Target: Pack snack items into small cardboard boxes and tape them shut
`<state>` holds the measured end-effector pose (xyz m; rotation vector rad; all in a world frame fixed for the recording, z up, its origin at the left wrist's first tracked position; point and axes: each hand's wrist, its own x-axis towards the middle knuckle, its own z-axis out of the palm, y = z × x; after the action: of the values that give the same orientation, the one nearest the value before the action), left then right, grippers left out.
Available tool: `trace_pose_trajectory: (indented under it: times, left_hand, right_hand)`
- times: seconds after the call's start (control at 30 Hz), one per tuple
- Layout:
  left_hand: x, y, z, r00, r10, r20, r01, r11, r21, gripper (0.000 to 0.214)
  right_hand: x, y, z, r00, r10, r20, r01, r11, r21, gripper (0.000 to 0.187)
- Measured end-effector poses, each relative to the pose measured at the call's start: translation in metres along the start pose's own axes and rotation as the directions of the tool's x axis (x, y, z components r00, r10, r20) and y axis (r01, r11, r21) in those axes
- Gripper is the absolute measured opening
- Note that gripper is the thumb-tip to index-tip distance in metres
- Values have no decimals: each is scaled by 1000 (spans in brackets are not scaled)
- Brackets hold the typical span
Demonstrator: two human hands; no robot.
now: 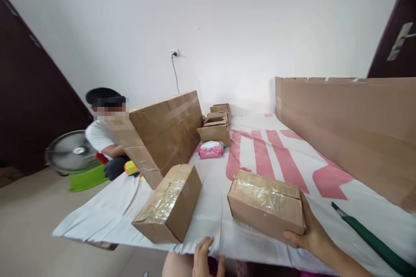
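Left hand [204,259] free, loosely bent at the surface's [212,212] near edge!
Right hand [310,230] grips the taped carton [264,205] by its end, second carton [170,203] lying left.

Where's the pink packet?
The pink packet lies near the middle of the head view, on the cloth, just in front of the open cardboard box, right of the big carton.
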<state>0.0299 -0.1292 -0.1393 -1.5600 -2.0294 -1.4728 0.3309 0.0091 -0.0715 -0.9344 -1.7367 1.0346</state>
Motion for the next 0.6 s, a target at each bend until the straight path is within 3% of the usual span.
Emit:
trace_pose_trajectory:
  times: [0.07, 0.17, 0.27, 0.33, 0.37, 0.43, 0.5, 0.6]
  left_hand:
    - [18, 25, 4, 982, 178, 66, -175, 984, -38, 35]
    - [66, 61, 8, 923, 362, 128, -354, 932, -80, 47]
    - [115, 89, 17, 785, 585, 204, -566, 811, -148, 53]
    - [136, 101, 24, 667, 696, 267, -668, 717, -200, 43]
    - [141, 105, 27, 631, 725, 276, -693, 686, -220, 38]
    - [142, 107, 31, 623, 742, 248, -705, 670, -233, 32]
    - [132, 103, 35, 668, 725, 168, -692, 688, -219, 32]
    - [116, 92, 37, 703, 710, 19, -689, 689, -224, 31]
  right_hand:
    - [-7, -1, -8, 1000, -30, 9, 30, 999, -11, 116]
    - [-11, -4, -23, 997, -43, 66, 47, 997, -68, 119]
    - [-12, -3, -52, 985, -2, 173, 39, 977, -210, 116]
    - [-13, 1, -81, 981, 38, 191, 26, 946, -322, 94]
    - [-14, 5, -96, 986, 62, 153, 2, 922, -388, 79]
    - [-18, 16, -124, 993, 116, 4, -95, 831, -548, 58]
    - [-25, 32, -144, 974, 166, -153, -225, 672, -706, 49]
    - [-36, 54, -155, 953, 205, -224, -297, 479, -826, 46]
